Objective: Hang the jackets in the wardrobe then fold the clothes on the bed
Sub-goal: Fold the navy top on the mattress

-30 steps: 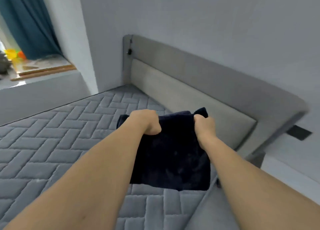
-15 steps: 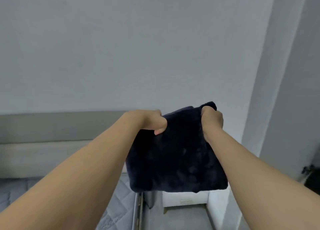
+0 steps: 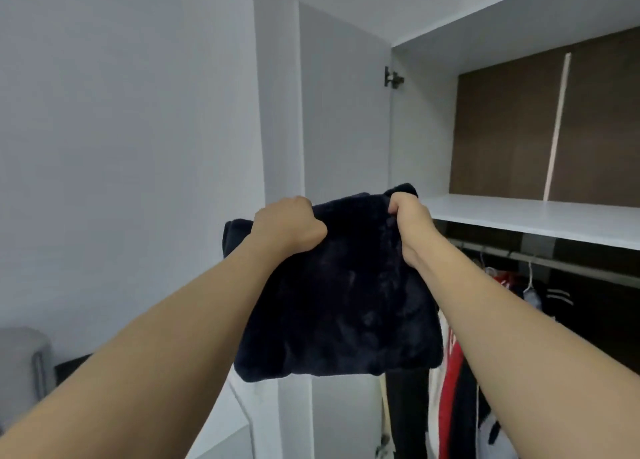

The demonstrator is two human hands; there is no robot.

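A folded dark navy fleece garment [image 3: 339, 306] hangs in the air in front of the open wardrobe. My left hand [image 3: 289, 226] grips its top edge on the left. My right hand [image 3: 408, 213] grips the top edge on the right, at about the height of the white wardrobe shelf [image 3: 540, 216]. Under that shelf runs a metal rail [image 3: 554, 259] with several jackets [image 3: 457, 382] hanging from it, partly hidden behind the garment and my right arm.
The wardrobe door [image 3: 343, 112] stands open to the left of the shelf, behind the garment. A grey wall fills the left side. A grey padded headboard corner [image 3: 24, 358] shows at the lower left. The wardrobe's back panel [image 3: 519, 123] is brown.
The view has swung right from the bed and headboard to the open wardrobe. Both hands have kept their grip and carried the folded garment up off the bed to shelf height.
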